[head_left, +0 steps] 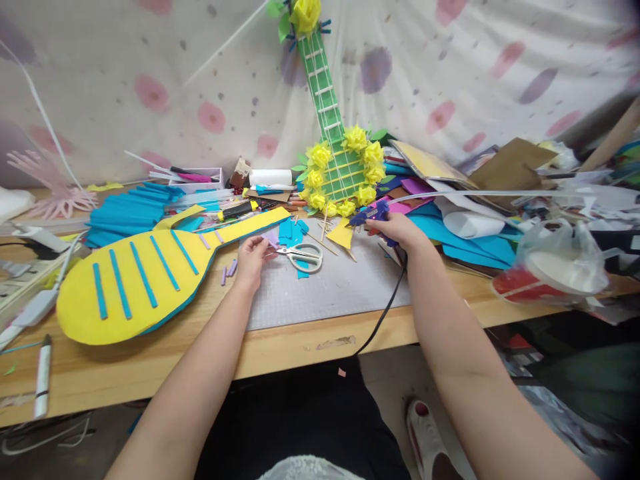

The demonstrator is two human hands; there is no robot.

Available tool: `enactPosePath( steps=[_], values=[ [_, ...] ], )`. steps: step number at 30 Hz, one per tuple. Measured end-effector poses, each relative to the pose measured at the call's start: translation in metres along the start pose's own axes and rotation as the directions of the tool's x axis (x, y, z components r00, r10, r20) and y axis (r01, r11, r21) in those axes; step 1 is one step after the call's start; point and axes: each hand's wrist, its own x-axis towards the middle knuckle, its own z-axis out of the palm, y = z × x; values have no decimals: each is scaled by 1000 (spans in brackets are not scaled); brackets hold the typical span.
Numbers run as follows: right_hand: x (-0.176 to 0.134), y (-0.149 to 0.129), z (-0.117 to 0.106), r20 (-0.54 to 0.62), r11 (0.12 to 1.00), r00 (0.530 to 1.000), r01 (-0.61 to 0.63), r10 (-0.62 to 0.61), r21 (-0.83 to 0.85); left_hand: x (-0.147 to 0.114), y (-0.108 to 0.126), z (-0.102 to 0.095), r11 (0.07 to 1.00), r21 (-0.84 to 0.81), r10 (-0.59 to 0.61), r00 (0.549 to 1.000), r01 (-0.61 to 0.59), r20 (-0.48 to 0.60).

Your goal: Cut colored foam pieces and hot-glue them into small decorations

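Observation:
My left hand [253,260] is closed in a pinch at a small purple piece of paper or foam [271,238], just left of the scissors [301,256]. My right hand [399,231] grips a dark blue glue gun [374,214], its nozzle pointing left above the grey cutting mat [330,293]. A yellow cut-out shaped like a stringed instrument [125,287] lies to the left, with blue strips on its body and two short purple strips on its neck. Loose purple strips [227,272] lie beside the neck. Blue scraps [293,233] and thin wooden sticks [323,243] are scattered behind the scissors.
A green paper instrument with yellow flowers [327,107] leans on the back curtain. Blue pleated paper [130,210] sits at back left, stacked sheets [465,233] at right. A bagged red cup [535,283] stands far right. The gun's black cord [387,307] hangs over the front edge.

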Motion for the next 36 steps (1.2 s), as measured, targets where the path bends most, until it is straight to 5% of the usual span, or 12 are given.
enactPosePath(
  steps=[7,15,19,24,29,36],
  values=[
    [-2,-2,2,-164,990,986,-64,43,-126,-2,-1,2,999,41,21,1000,-21,7],
    [3,-4,4,-177,1000,984,12,-11,3,-2,-4,4,999,45,17,1000,-18,21],
    [-8,-19,23,9,933,985,159,-171,323,-1,-6,4,1000,15,-11,999,11,34],
    [-23,-36,68,155,784,907,240,-391,573,-1,2,-3,1000,16,-1,1000,1,-18],
    [-29,-42,106,193,805,892,252,-408,538,-1,11,-8,999,38,23,997,-20,-78],
    [-38,-48,115,184,886,914,276,-362,372,5,7,-10,998,47,46,994,-42,-100]
  ],
)
